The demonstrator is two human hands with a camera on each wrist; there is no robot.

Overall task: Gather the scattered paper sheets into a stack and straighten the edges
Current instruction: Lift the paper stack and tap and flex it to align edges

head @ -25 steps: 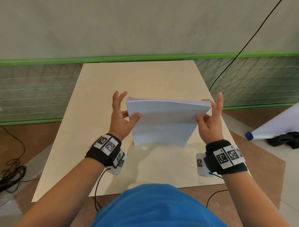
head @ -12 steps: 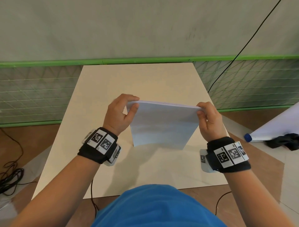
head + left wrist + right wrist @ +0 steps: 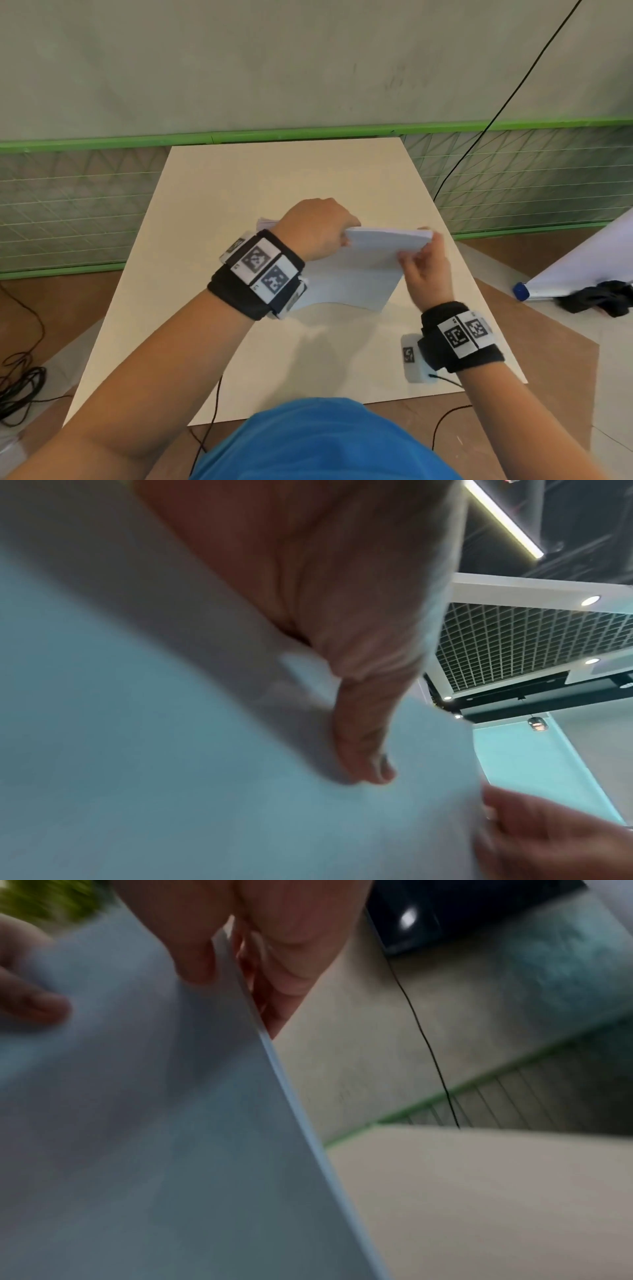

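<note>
A stack of white paper sheets (image 3: 363,270) stands on its lower edge on the cream table (image 3: 239,192), tilted toward me. My left hand (image 3: 318,228) grips the stack along its top edge near the left corner, fingers curled over the far side and thumb on the near face (image 3: 373,761). At the top right corner my right hand (image 3: 423,263) pinches the stack (image 3: 171,1123), thumb in front and fingers behind. A corner of paper (image 3: 265,224) sticks out to the left behind my left hand.
A black cable (image 3: 479,133) hangs down the wall behind the table's right edge. A coil of black cable (image 3: 17,383) lies on the floor at left. On the floor at right lie a white roll with a blue cap (image 3: 522,291) and black cloth (image 3: 603,301).
My left hand has moved right along the top edge and risen closer to the camera. The right hand has shifted slightly; the stack still stands on the table.
</note>
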